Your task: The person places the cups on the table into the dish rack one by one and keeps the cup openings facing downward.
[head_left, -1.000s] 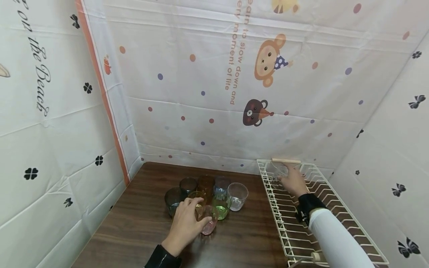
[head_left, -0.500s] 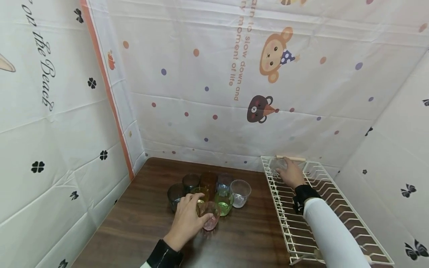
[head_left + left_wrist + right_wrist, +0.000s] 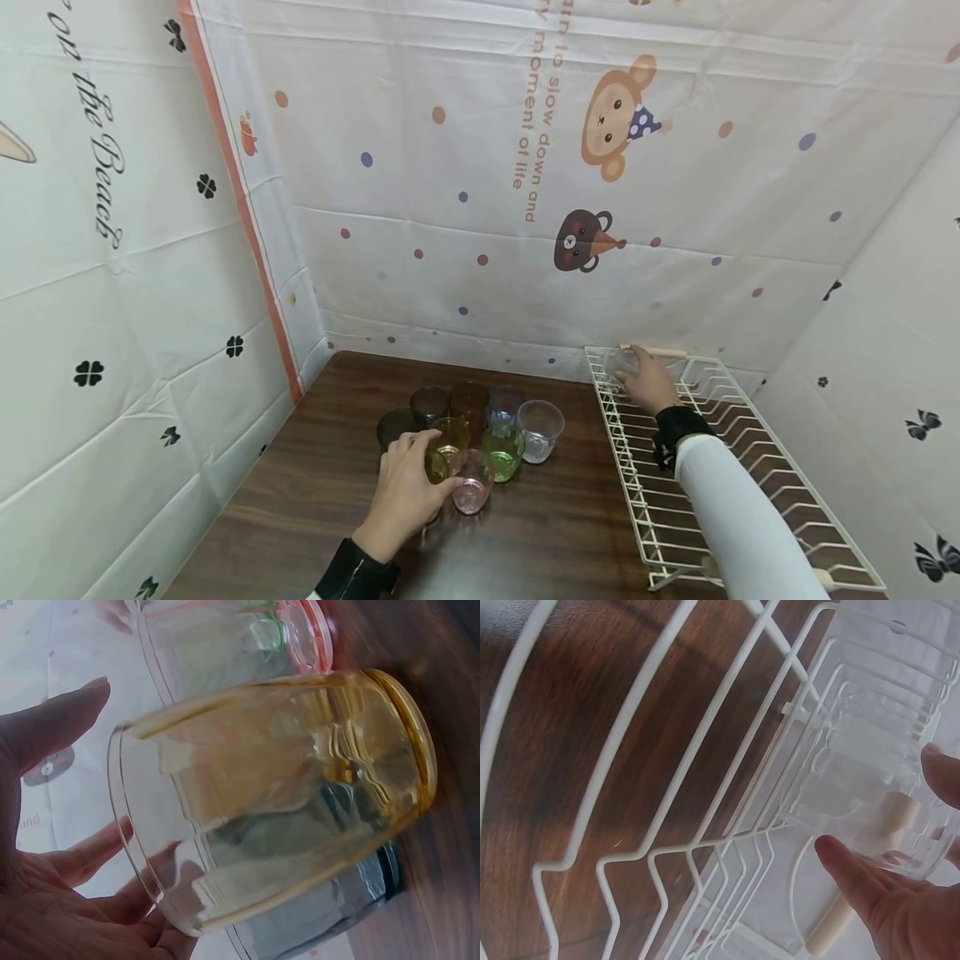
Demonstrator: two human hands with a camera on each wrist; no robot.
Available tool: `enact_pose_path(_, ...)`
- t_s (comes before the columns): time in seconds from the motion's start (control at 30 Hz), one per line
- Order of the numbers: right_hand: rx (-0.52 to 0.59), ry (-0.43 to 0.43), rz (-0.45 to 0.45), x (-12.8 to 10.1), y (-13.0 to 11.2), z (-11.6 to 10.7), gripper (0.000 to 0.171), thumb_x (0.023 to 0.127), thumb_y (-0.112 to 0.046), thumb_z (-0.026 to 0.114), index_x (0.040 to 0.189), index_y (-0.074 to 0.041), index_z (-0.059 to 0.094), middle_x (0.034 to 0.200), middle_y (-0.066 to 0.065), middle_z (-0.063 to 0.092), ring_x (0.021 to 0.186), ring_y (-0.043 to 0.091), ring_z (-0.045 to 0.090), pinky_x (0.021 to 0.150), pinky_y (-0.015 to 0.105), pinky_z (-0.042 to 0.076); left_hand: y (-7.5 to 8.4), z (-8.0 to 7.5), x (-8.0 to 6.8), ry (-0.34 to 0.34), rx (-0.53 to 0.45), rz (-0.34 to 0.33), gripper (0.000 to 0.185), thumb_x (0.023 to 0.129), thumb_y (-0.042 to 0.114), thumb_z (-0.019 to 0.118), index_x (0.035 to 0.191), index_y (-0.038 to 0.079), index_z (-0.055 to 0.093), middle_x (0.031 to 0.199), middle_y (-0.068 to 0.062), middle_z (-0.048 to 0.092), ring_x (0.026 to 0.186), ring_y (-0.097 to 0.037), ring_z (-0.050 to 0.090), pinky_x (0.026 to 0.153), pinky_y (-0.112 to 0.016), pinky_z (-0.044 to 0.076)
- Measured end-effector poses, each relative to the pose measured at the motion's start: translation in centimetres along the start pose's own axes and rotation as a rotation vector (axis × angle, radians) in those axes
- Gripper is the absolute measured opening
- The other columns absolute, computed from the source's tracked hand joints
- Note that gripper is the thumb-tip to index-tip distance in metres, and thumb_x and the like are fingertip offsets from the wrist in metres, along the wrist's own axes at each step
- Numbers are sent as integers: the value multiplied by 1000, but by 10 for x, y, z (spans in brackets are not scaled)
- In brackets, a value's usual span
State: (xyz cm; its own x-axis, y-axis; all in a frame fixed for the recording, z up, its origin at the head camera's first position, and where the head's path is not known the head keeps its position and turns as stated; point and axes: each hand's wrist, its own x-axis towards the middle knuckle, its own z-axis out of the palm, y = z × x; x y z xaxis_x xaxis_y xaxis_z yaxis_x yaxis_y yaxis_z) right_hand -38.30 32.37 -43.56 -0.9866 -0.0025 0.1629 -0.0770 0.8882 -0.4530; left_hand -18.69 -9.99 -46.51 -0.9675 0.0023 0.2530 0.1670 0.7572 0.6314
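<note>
The right hand [image 3: 649, 385] pinched a clear glass [image 3: 870, 802] against the far end of the white rack [image 3: 757, 467], seemingly setting it down. The left hand [image 3: 405, 492] curled around a yellow glass [image 3: 285, 787] among the cluster on the table [image 3: 555, 533], judged ready to lift next.

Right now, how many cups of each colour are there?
Yellow cup: 1
Pink cup: 1
Green cup: 1
Brown cup: 1
Bluish cup: 1
Dark grey cups: 2
Clear cups: 2
Total: 9
</note>
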Motion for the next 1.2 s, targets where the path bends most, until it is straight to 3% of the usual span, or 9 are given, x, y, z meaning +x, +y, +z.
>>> enact_pose_path(0.3, 16, -36, 26, 1, 1, 1, 72, 108, -24, 59, 166, 3, 24, 155, 45, 39, 135, 60, 51, 106, 66, 46, -2, -1, -6, -10, 7, 8, 73, 78, 31, 97, 140, 11, 65, 134, -17, 63, 126, -42, 56, 107, -63, 42)
enact_pose_path(0.5, 10, -47, 45, -1, 5, 3, 73, 109, -25, 58, 167, 2, 23, 158, 45, 34, 139, 62, 46, 109, 69, 44, -3, 0, -9, 2, 20, 29, 70, 77, 30, 97, 140, 15, 67, 136, -15, 65, 127, -43, 56, 98, -59, 40)
enact_pose_path(1.03, -36, -13, 25, 5, 2, 2, 73, 108, -27, 60, 167, 0, 26, 159, 43, 35, 142, 62, 44, 113, 72, 41, -7, 2, -7, -10, 21, 49, 70, 77, 22, 96, 140, 11, 67, 152, -19, 62, 142, -49, 51, 107, -73, 40)
enact_pose_path(1.2, -70, -3, 28, 3, 0, 2, 73, 108, -28, 62, 166, 0, 28, 160, 42, 38, 143, 61, 44, 114, 71, 41, -8, 6, -9, 17, 30, 76, 65, 76, 17, 95, 136, 12, 70, 151, -14, 64, 139, -44, 55, 102, -68, 42)
